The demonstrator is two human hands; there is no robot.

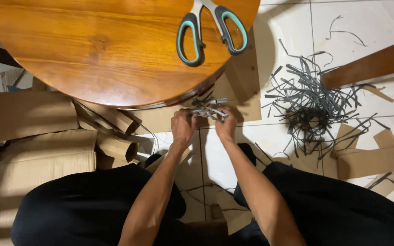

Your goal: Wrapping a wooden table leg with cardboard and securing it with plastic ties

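Just below the edge of the round wooden table (92, 50), my left hand (183, 125) and my right hand (225, 125) are together, both closed on a small bundle of thin grey strips (209, 109). The strips stick out between the fingers towards the table edge. A pair of scissors (211, 28) with teal and dark grey handles lies shut on the table top, far from both hands. My legs in black cloth fill the bottom of the view.
A loose heap of dark grey strips (313, 98) lies on the white tiled floor at right. Cardboard pieces and rolls (37, 136) are piled at left, flat cardboard scraps (375, 159) at right. A wooden plank (370, 66) crosses the upper right.
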